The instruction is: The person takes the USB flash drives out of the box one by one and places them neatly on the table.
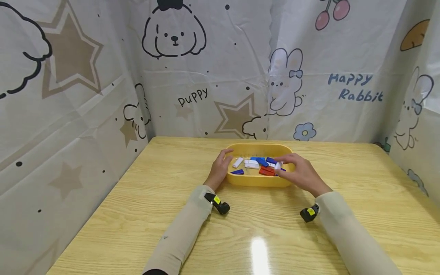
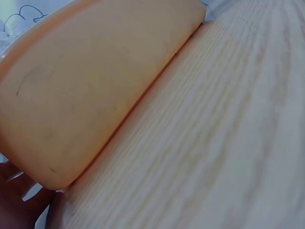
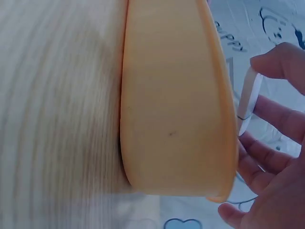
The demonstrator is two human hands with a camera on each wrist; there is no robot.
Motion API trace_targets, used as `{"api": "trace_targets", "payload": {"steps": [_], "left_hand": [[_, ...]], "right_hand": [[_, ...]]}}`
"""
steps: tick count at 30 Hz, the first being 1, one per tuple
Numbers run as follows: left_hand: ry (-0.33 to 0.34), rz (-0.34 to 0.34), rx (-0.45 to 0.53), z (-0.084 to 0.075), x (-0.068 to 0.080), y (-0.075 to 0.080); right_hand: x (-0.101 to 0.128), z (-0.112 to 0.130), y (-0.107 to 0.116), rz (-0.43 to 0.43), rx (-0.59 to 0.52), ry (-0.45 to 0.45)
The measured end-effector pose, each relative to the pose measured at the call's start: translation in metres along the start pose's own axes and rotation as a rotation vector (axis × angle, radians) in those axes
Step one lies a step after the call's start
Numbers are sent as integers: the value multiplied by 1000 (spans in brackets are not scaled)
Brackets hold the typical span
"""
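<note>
Pale wood-grain counter (image 1: 144, 214), glare near front edge; cartoon-print sheets (image 1: 86, 76) wall three sides. Yellow tray (image 1: 256, 180) sits mid-counter. Left hand (image 1: 220, 168) fingers curled round tray's rim. Right hand (image 1: 299, 173) fingers pinching white piece (image 1: 278, 165) over tray.

Bright overhead glare, blurred wrist views

Looks to me like a makeshift recording booth, not a lived-in room: I see one light wood-grain table (image 1: 154, 214) boxed in on three sides by creased white cartoon sheeting (image 1: 86, 84) printed with puppies, rabbits and stars, with a small camera (image 1: 220, 204) strapped at each sleeved wrist.
</note>
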State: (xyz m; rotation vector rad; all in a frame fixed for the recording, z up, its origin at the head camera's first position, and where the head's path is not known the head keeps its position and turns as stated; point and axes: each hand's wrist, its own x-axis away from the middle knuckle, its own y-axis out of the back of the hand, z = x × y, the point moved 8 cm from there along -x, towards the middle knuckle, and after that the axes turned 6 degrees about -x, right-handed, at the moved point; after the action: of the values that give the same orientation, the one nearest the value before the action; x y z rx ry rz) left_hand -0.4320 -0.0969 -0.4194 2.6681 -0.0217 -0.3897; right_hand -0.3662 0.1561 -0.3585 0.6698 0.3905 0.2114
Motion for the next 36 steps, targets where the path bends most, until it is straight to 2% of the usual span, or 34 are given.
{"api": "trace_targets", "payload": {"steps": [5,12,15,23,26,31,36], "left_hand": [[-15,-12,5,0,-1,0],[-2,-6,1,1,0,2],[5,-20,9,2,0,5],[-3,3,19,0,-2,-2],[-5,-3,19,-1,-2,-1],[4,2,29,0,-1,-1],[5,12,35,0,-1,-1]], "right_hand": [[14,22,0,-22,-6,140],[40,58,-13,-5,111,417],[46,63,-21,28,146,471],[53,52,-41,185,235,387],[55,51,-48,242,270,387],[56,45,-57,310,308,339],[57,41,-63,337,318,304]]}}
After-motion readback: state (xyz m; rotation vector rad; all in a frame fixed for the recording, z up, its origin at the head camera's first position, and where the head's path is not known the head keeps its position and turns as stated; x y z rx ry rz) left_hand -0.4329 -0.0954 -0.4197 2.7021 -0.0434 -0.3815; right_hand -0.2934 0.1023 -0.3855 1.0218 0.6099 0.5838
